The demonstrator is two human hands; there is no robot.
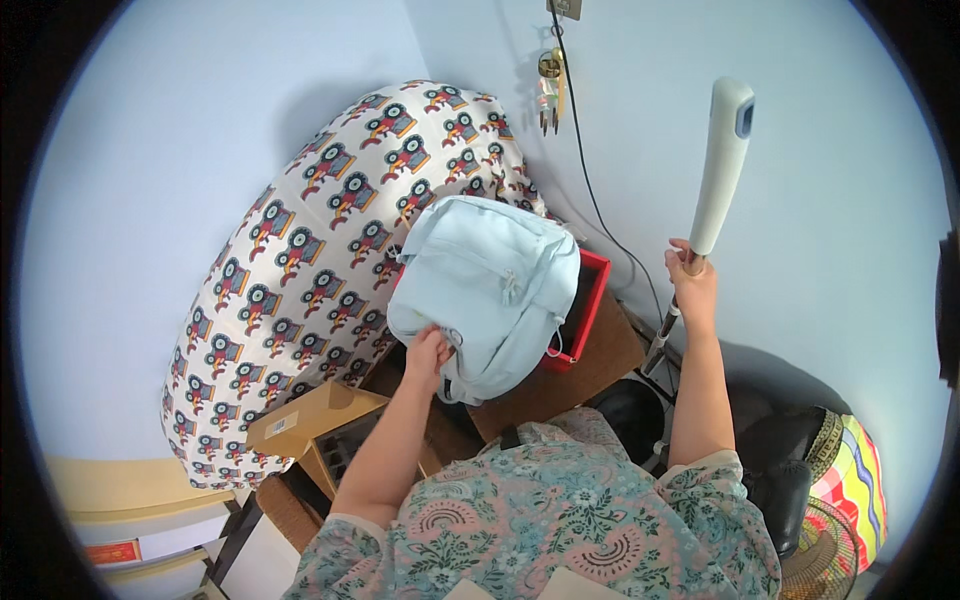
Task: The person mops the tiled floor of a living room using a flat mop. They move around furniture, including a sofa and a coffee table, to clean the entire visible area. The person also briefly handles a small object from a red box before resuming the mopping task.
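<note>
A light blue backpack [485, 265] sits in the middle, on top of a red box [594, 300]. My left hand [428, 358] is closed on the lower left part of the backpack, its fingers pinching the fabric. On the right, my right hand [695, 288] is wrapped round a metal pole with a long white handle [722, 170]. The handle points up and has a grey-blue hanging hole near its tip. Below my hand the pole slants down toward the floor behind my forearm, where its lower end is hidden.
A large bundle in tractor-print cloth [320, 285] leans on the wall behind the backpack. An open cardboard box [310, 425] stands at lower left, and a brown board [570, 385] lies under the red box. A black cable [590, 180] hangs down the wall. Black bags [775, 455] sit at right.
</note>
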